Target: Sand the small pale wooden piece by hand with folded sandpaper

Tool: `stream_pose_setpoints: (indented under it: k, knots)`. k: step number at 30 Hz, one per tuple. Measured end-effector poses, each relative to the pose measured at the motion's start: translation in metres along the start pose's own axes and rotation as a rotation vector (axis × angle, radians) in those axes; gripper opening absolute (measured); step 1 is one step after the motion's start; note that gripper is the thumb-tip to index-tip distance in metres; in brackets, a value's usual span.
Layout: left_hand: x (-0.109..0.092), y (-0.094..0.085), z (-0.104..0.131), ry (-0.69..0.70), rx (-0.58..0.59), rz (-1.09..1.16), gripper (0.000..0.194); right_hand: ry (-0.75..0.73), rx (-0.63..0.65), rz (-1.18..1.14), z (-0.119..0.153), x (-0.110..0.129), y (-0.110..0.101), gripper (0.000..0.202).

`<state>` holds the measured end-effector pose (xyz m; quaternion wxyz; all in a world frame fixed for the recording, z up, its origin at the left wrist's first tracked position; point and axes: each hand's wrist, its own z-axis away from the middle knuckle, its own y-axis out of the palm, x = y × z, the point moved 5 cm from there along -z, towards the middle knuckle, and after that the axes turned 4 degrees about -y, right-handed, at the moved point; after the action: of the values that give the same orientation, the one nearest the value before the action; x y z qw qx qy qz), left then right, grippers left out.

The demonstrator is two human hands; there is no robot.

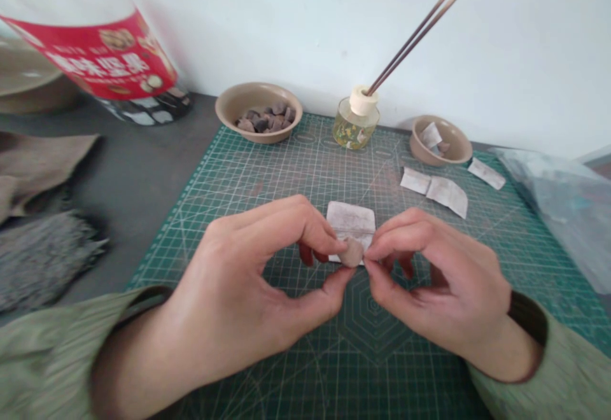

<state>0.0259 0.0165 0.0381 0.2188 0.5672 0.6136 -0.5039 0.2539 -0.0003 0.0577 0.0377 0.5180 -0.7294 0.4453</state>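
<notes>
Between the thumb and forefinger of my left hand (258, 267) is a small pale greyish-pink stone (352, 252), rounded in outline. The thumb and forefinger of my right hand (434, 273) pinch at the stone's right edge. A worn, creased whitish piece of sandpaper (351, 215) lies flat on the green cutting mat (267, 184), just behind the stone. My fingers and the stone cover the paper's near part.
At the back, a brown bowl (224, 107) holds several rough stones (274, 118). A reed diffuser bottle (356, 121) stands mid-back. Paper pieces (449, 194) lie before a smaller bowl (461, 146). A plastic bag (563, 197) is right; a grey cloth (48, 258) and nut tub (119, 57) are left.
</notes>
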Motion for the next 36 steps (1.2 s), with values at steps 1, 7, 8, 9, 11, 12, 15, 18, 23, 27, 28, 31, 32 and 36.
stream_pose_setpoints:
  k: [1,7,8,9,11,12,15,18,23,27,28,31,32,36]
  knots:
    - [-0.0008,0.0001,0.0001,0.011,0.001,-0.012,0.023,0.007,0.001,-0.004,0.0004,-0.0006,0.0012,0.025]
    - [-0.0015,0.0012,0.0003,0.072,0.013,-0.071,0.024,0.027,0.026,-0.038,0.0004,-0.0016,0.0048,0.027]
    - [-0.001,0.0015,0.0004,0.081,0.022,-0.083,0.024,0.028,0.032,-0.033,0.0004,-0.0016,0.0049,0.026]
    - [-0.0004,0.0018,0.0006,0.088,0.031,-0.097,0.024,0.027,0.038,-0.025,0.0003,-0.0016,0.0049,0.026]
    - [-0.0005,0.0019,0.0012,0.113,0.043,-0.123,0.024,0.027,0.05,-0.012,0.0004,-0.0016,0.0047,0.025]
    - [-0.001,0.0019,0.0015,0.125,0.047,-0.136,0.024,0.026,0.054,-0.008,0.0005,-0.0015,0.0045,0.025]
    - [-0.0039,0.0019,0.0021,0.153,0.052,-0.164,0.024,0.032,0.062,-0.007,0.0006,-0.0018,0.0043,0.024]
    - [-0.0057,0.0027,0.0017,0.153,0.059,-0.182,0.026,0.052,0.066,-0.011,0.0005,-0.0023,0.005,0.023]
    - [-0.0049,0.0028,0.0013,0.155,0.05,-0.196,0.028,0.098,0.07,-0.024,0.0009,-0.0028,0.0063,0.022]
    - [-0.0061,0.0025,0.002,0.138,0.056,-0.18,0.027,0.115,0.069,-0.053,0.0002,-0.0028,0.0057,0.025]
    - [-0.0065,0.0026,0.002,0.128,0.061,-0.167,0.027,0.117,0.065,-0.07,-0.0002,-0.0028,0.0053,0.026]
    - [-0.0066,0.0027,0.0016,0.095,0.064,-0.128,0.027,0.127,0.05,-0.105,-0.0018,-0.0033,0.0049,0.029]
    - [-0.0064,0.0028,0.0013,0.087,0.065,-0.119,0.027,0.13,0.048,-0.107,-0.0022,-0.0035,0.0051,0.029]
    - [-0.0051,0.0037,-0.0008,0.063,0.067,-0.094,0.027,0.126,0.046,-0.093,-0.0029,-0.0033,0.0059,0.028]
